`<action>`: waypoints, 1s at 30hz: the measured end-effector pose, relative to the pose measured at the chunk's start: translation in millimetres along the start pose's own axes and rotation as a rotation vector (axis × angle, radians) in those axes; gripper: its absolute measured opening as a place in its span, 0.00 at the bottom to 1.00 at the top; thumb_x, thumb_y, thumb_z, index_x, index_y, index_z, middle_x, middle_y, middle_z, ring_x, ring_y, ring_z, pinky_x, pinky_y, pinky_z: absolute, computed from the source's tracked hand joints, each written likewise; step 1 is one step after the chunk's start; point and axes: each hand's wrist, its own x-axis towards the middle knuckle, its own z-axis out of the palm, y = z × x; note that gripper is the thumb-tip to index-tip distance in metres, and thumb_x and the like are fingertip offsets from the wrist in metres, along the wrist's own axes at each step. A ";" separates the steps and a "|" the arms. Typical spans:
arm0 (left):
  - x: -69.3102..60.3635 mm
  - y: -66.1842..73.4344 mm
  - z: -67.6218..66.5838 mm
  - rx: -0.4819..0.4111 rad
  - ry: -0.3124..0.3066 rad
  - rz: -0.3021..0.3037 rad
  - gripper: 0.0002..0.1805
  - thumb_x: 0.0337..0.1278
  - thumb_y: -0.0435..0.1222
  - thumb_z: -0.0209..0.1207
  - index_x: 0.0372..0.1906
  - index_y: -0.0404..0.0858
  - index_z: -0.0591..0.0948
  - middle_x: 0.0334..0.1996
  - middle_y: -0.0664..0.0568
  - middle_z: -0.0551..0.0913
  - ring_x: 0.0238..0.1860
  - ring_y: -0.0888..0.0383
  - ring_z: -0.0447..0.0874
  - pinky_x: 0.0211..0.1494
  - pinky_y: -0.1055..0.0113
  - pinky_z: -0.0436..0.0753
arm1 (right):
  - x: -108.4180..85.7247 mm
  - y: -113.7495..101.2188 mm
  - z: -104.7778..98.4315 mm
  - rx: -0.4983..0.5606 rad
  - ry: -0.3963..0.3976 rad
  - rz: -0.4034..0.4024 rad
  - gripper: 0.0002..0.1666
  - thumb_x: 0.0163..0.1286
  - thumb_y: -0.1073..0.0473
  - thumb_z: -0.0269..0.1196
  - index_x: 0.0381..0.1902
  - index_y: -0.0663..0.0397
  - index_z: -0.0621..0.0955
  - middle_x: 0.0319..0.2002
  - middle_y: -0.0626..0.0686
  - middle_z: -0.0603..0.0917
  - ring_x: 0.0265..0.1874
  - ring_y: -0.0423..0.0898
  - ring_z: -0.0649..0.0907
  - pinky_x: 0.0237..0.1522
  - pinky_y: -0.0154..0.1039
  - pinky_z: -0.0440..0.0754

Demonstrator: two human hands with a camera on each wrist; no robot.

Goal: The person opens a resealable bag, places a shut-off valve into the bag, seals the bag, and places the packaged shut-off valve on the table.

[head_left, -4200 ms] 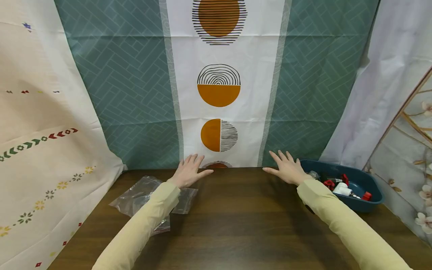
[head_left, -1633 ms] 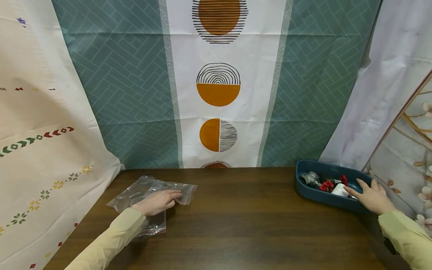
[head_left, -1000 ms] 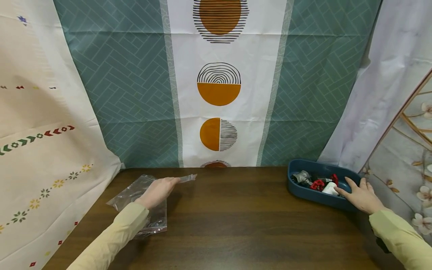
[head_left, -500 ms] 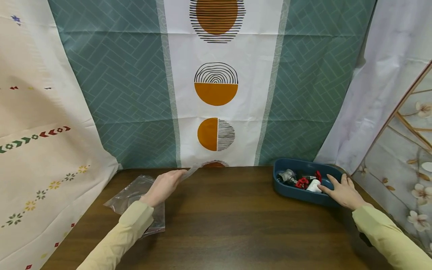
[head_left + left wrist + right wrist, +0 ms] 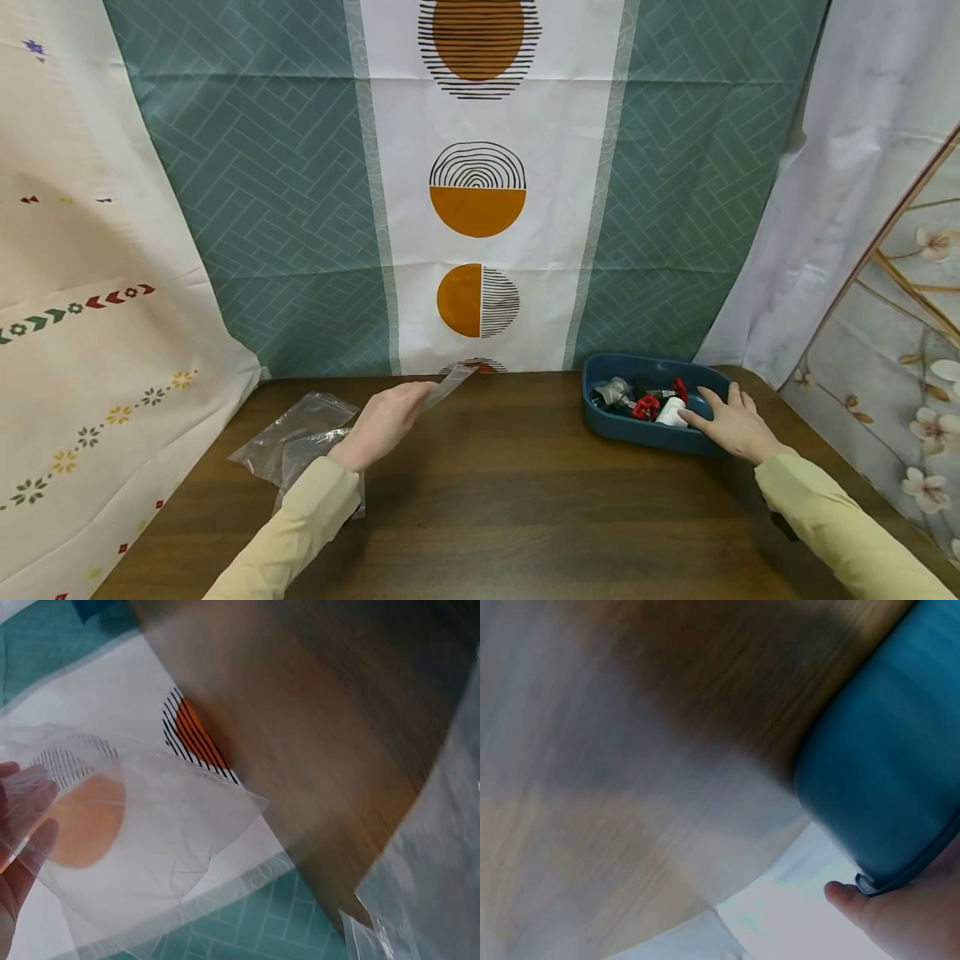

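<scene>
In the head view my left hand (image 5: 386, 421) pinches a clear zip bag (image 5: 450, 387), whose end sticks out beyond the fingers toward the backdrop. The left wrist view shows this plastic bag (image 5: 165, 825) hanging thin and see-through from the fingertips. More clear bags (image 5: 300, 433) lie on the table under and beside the left forearm. My right hand (image 5: 735, 425) grips the right end of a dark blue bin (image 5: 637, 437), thumb over the rim. The right wrist view shows the bin's outer wall (image 5: 885, 765) and part of the hand at its rim.
Inside the bin are a red handwheel-like part (image 5: 645, 407), a white fitting (image 5: 672, 412), a clear bagged piece (image 5: 615, 392) and other small parts. A patterned cloth backdrop (image 5: 480, 250) rises behind the wooden table (image 5: 510, 500), with more cloth at both sides.
The right hand first reached the bin's right end, then slid the bin leftward. My left hand went down to the bags, took one and lifted it, moving right and away.
</scene>
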 end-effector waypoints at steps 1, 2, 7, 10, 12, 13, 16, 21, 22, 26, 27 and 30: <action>0.5 2.1 0.6 -0.003 0.002 0.004 0.14 0.52 0.23 0.55 0.45 0.36 0.78 0.38 0.51 0.81 0.38 0.56 0.79 0.38 0.63 0.77 | 1.1 -2.0 1.2 -0.002 0.003 -0.002 0.51 0.63 0.31 0.47 0.62 0.74 0.57 0.57 0.85 0.40 0.54 0.82 0.44 0.46 0.73 0.48; 0.9 4.1 1.2 -0.004 0.004 0.008 0.14 0.52 0.23 0.56 0.45 0.36 0.78 0.38 0.51 0.81 0.38 0.56 0.79 0.38 0.63 0.77 | 1.9 -3.9 2.2 -0.001 0.005 -0.005 0.51 0.63 0.31 0.47 0.62 0.73 0.57 0.57 0.85 0.40 0.54 0.82 0.44 0.47 0.73 0.48; 1.6 10.6 4.7 -0.012 0.000 0.006 0.14 0.51 0.22 0.56 0.44 0.35 0.79 0.37 0.51 0.81 0.37 0.57 0.79 0.37 0.64 0.77 | 7.2 -13.5 7.0 0.010 0.013 -0.015 0.52 0.62 0.31 0.47 0.64 0.72 0.55 0.58 0.84 0.40 0.54 0.81 0.44 0.47 0.73 0.48; 2.0 12.7 6.7 -0.021 -0.005 -0.003 0.14 0.51 0.21 0.56 0.43 0.35 0.79 0.36 0.51 0.81 0.36 0.57 0.79 0.36 0.65 0.77 | 10.3 -19.4 9.5 0.016 0.026 -0.026 0.54 0.62 0.30 0.48 0.64 0.72 0.54 0.59 0.83 0.40 0.55 0.80 0.44 0.47 0.73 0.48; 2.6 13.7 7.9 -0.027 -0.007 -0.003 0.14 0.50 0.21 0.57 0.43 0.35 0.79 0.35 0.51 0.81 0.36 0.57 0.79 0.36 0.65 0.77 | 12.0 -24.1 11.1 0.022 0.041 -0.030 0.53 0.61 0.31 0.49 0.64 0.72 0.55 0.59 0.83 0.41 0.55 0.80 0.45 0.47 0.73 0.49; 2.8 14.2 8.2 -0.024 -0.008 -0.004 0.14 0.50 0.21 0.57 0.43 0.35 0.79 0.36 0.52 0.81 0.36 0.57 0.79 0.36 0.65 0.77 | 12.6 -26.3 12.0 0.022 0.048 -0.034 0.54 0.61 0.30 0.49 0.64 0.72 0.55 0.59 0.82 0.41 0.55 0.79 0.45 0.47 0.72 0.49; 3.7 15.6 9.2 -0.021 -0.008 -0.005 0.14 0.49 0.21 0.57 0.43 0.36 0.80 0.35 0.52 0.82 0.36 0.57 0.79 0.36 0.65 0.77 | 14.8 -33.2 15.0 0.033 0.055 -0.043 0.54 0.61 0.31 0.50 0.64 0.75 0.54 0.60 0.82 0.42 0.56 0.79 0.46 0.48 0.72 0.49; 6.0 18.8 10.1 -0.028 -0.010 0.005 0.14 0.49 0.22 0.58 0.43 0.36 0.80 0.36 0.53 0.81 0.36 0.58 0.79 0.37 0.65 0.77 | 19.4 -45.7 20.9 0.028 0.050 -0.036 0.58 0.61 0.30 0.49 0.62 0.80 0.50 0.61 0.80 0.42 0.57 0.76 0.46 0.53 0.68 0.47; 6.4 19.3 10.5 -0.029 -0.010 0.008 0.14 0.49 0.22 0.58 0.43 0.36 0.80 0.36 0.53 0.81 0.36 0.58 0.79 0.38 0.65 0.77 | 20.3 -48.3 22.1 0.025 0.050 -0.037 0.59 0.61 0.30 0.49 0.62 0.81 0.49 0.61 0.80 0.42 0.57 0.76 0.46 0.53 0.67 0.47; 6.8 21.0 12.0 -0.033 -0.006 0.015 0.14 0.49 0.22 0.58 0.43 0.36 0.80 0.36 0.53 0.81 0.36 0.58 0.79 0.38 0.66 0.77 | 23.9 -55.7 26.9 0.013 0.053 -0.040 0.60 0.60 0.29 0.48 0.61 0.84 0.50 0.61 0.80 0.44 0.58 0.75 0.47 0.55 0.65 0.47; 6.6 21.3 12.3 -0.034 -0.006 0.015 0.14 0.49 0.22 0.58 0.42 0.36 0.80 0.36 0.53 0.81 0.36 0.58 0.79 0.37 0.65 0.77 | 24.6 -57.1 28.0 0.012 0.056 -0.044 0.61 0.60 0.29 0.48 0.60 0.85 0.50 0.61 0.80 0.44 0.58 0.75 0.47 0.55 0.64 0.47; 5.3 21.9 13.0 -0.038 -0.008 0.011 0.14 0.49 0.22 0.58 0.42 0.36 0.80 0.35 0.53 0.81 0.36 0.58 0.79 0.37 0.65 0.77 | 26.4 -59.7 32.0 0.011 0.070 -0.055 0.61 0.60 0.29 0.48 0.59 0.86 0.50 0.61 0.80 0.46 0.59 0.74 0.48 0.57 0.62 0.47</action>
